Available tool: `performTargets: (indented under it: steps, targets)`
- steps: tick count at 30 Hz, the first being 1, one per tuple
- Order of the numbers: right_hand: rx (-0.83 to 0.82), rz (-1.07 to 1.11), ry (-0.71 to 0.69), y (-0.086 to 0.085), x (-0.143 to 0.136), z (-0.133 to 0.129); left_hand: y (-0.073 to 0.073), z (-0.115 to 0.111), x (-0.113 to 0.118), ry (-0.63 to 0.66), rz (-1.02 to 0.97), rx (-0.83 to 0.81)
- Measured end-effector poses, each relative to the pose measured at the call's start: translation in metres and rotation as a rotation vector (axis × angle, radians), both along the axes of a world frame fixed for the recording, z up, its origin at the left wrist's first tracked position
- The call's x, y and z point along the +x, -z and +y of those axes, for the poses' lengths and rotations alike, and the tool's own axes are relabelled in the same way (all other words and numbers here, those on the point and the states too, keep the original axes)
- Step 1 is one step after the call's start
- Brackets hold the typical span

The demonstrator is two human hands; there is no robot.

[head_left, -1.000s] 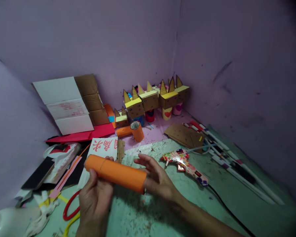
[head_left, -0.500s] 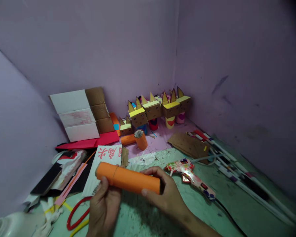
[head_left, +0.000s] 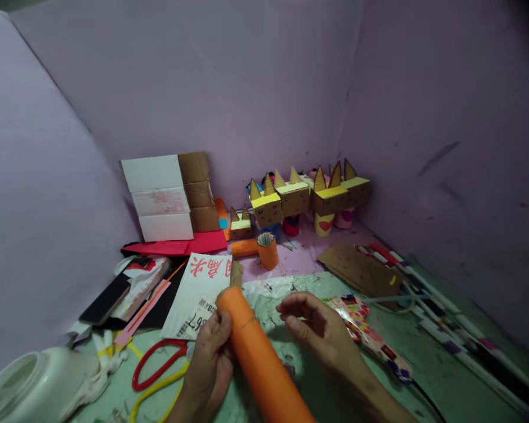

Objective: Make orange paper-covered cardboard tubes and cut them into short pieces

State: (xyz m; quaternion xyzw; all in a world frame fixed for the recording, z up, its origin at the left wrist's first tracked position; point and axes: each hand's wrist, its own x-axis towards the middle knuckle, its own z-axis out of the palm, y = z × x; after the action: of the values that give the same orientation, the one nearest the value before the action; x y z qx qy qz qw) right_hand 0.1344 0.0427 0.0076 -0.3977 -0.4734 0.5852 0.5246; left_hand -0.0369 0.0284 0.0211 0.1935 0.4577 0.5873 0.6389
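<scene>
A long orange paper tube (head_left: 264, 367) slants from the centre down to the bottom edge, with a seam near its upper end. My left hand (head_left: 211, 358) grips it near that end, thumb on top. To the right of the tube, my right hand (head_left: 324, 332) is apart from it, fingers curved and spread from the thumb, holding nothing. Just beyond that hand lies a patterned glue gun (head_left: 370, 338), partly hidden by it. A short orange tube (head_left: 267, 251) stands upright behind, beside another orange tube (head_left: 244, 247) lying down.
Cardboard animal figures (head_left: 291, 200) stand by the back wall. At left are folded cardboard (head_left: 161, 200), a white card (head_left: 196, 294), red-handled scissors (head_left: 143, 367) and a white jar (head_left: 48, 376). Brown cardboard (head_left: 361, 270) and markers (head_left: 458, 346) lie at right.
My right hand has let go of the orange tube and moved right. The tube has swung from nearly level to steeply slanted, its free end towards me. The view has shifted left.
</scene>
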Motion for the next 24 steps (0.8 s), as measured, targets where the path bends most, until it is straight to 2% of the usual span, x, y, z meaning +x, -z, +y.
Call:
performTargets:
  steps: [2, 6, 10, 14, 18, 21, 24]
  targets:
    - [-0.052, -0.030, -0.013, 0.001, 0.000, 0.000, 0.004, -0.001, 0.002, 0.059, 0.021, 0.062]
    - [-0.228, 0.013, -0.203, 0.002, -0.003, -0.001, 0.003, -0.006, 0.009, 0.169, 0.081, 0.168]
    - [-0.188, 0.157, -0.323, 0.002, -0.004, -0.002, -0.009, -0.009, 0.018, 0.293, 0.188, 0.218]
    - [-0.178, 0.308, -0.356, 0.004, -0.001, 0.001, -0.024, -0.006, 0.023, 0.498, 0.522, 0.278]
    - [-0.199, 0.338, -0.387, 0.007, 0.004, 0.004, -0.037, -0.001, 0.024, 0.586, 0.953, 0.224]
    - [-0.207, 0.301, -0.338, 0.006, 0.007, 0.005, -0.043, 0.001, 0.019, 0.673, 1.129, 0.269]
    - [-0.187, 0.294, -0.236, 0.004, 0.007, 0.005, -0.047, 0.001, 0.004, 0.748, 1.242, 0.320]
